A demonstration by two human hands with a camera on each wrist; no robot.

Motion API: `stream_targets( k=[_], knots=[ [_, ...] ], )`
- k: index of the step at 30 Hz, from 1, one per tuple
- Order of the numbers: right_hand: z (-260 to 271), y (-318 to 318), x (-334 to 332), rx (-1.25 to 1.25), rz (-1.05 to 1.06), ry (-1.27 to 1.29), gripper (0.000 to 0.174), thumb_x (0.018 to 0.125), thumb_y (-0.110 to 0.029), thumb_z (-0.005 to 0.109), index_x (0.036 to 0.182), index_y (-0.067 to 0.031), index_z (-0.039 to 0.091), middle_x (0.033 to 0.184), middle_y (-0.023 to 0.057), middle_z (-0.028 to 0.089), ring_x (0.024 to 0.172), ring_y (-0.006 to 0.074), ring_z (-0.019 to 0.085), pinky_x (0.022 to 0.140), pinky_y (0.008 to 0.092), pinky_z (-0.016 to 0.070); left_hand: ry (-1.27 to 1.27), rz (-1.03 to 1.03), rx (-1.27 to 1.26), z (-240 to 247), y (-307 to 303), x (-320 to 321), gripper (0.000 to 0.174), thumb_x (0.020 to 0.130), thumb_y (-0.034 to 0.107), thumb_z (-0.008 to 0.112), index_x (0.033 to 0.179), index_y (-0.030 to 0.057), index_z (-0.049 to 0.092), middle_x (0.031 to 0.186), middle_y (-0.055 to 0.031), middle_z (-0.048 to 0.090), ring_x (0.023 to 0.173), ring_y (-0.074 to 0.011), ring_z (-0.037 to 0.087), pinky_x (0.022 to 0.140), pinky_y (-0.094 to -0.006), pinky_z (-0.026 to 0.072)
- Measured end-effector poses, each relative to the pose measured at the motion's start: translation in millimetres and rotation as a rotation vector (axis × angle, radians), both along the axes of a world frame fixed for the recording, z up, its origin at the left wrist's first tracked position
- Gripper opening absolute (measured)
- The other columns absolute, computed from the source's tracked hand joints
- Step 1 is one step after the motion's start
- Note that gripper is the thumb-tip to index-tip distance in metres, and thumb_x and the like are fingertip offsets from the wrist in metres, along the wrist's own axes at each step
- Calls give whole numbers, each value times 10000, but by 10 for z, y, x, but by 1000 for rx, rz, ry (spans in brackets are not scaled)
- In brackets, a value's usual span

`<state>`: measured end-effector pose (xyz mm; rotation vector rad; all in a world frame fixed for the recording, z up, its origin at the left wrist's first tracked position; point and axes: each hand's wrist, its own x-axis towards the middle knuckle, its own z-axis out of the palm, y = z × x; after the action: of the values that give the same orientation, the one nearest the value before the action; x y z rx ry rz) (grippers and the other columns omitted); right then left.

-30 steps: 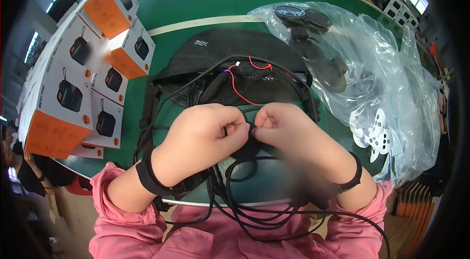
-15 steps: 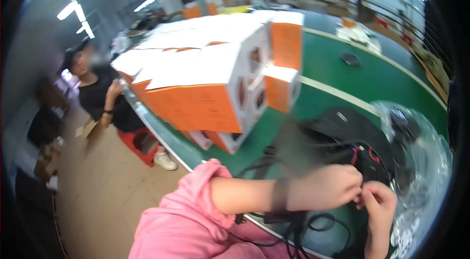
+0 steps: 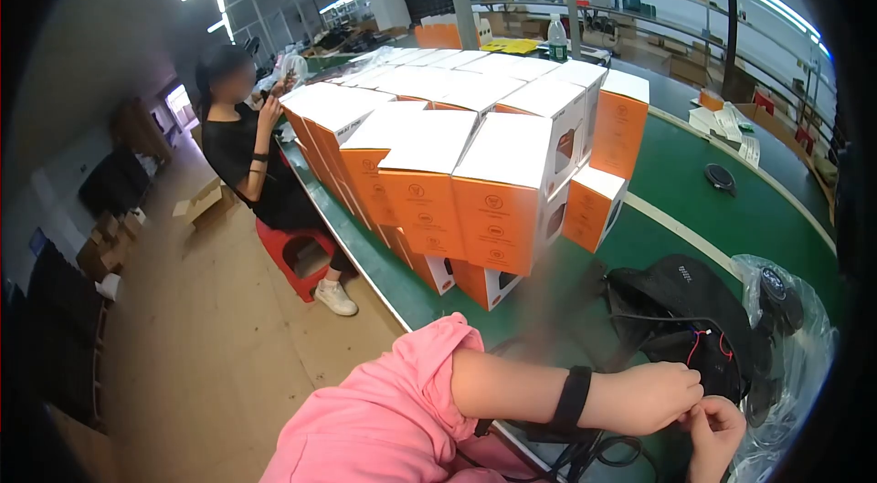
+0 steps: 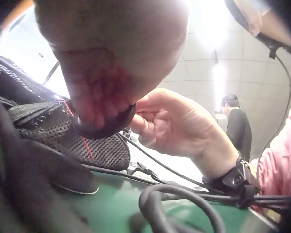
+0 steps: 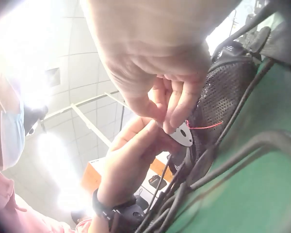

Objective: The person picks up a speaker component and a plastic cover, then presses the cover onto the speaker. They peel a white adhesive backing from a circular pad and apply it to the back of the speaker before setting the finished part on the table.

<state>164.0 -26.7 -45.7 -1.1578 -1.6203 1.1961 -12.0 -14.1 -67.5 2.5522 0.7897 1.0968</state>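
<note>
My left hand [image 3: 639, 396] and right hand [image 3: 717, 433] meet at the lower right of the head view, fingertips close together. In the left wrist view, the left hand's fingers grip a dark round piece [image 4: 106, 125], and the right hand's thumb and fingers are at its edge. A white perforated piece [image 5: 183, 135] shows between both hands' fingertips in the right wrist view, pinched by the right hand. Just beyond lies a black mesh bag [image 3: 681, 300] with thin red wires [image 3: 726, 346] on it.
Stacked white-and-orange boxes [image 3: 498, 218] fill the table's left part. Clear plastic [image 3: 804, 373] holding black round parts lies right of the bag. Black cables [image 3: 607, 451] loop near the table edge. Another person [image 3: 242, 136] sits on a red stool [image 3: 283, 255] beyond the boxes.
The head view has swung left and up from the bag, bringing the box stack and the other person into view. Both hands stay together, now at the lower right of the view.
</note>
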Motion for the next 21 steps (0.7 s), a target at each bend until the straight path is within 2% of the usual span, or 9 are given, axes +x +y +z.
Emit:
stream_targets(
  k=[11, 13, 17, 21],
  knots=[
    [-59, 18, 26, 50, 21, 33, 51, 777, 29, 555, 822, 15, 575, 781, 39, 573, 710, 100, 519, 666, 200, 413, 27, -21, 19, 28, -5, 1, 112, 704, 86, 517, 770, 3, 483, 758, -102, 451, 696, -238, 456, 624, -302, 391],
    [-97, 30, 47, -6, 28, 104, 52, 784, 17, 557, 833, 12, 573, 785, 35, 573, 711, 95, 518, 665, 198, 411, -12, -43, 18, 35, -10, 2, 115, 710, 89, 517, 773, 0, 482, 751, -104, 445, 692, -242, 454, 619, -306, 389],
    [-63, 31, 33, -76, 5, 82, 58, 794, -2, 559, 848, 14, 572, 785, 33, 574, 713, 93, 518, 656, 196, 411, -54, -31, 16, 54, -22, 10, 118, 718, 94, 518, 770, -3, 476, 740, -108, 438, 688, -249, 452, 613, -317, 387],
    [42, -9, -55, -144, -29, 212, 76, 804, -44, 567, 851, 15, 575, 773, 34, 572, 705, 96, 518, 651, 194, 407, -176, 10, -87, 71, -2, 8, 107, 741, 96, 506, 733, 6, 450, 713, -113, 424, 674, -268, 444, 609, -344, 380]
  ],
)
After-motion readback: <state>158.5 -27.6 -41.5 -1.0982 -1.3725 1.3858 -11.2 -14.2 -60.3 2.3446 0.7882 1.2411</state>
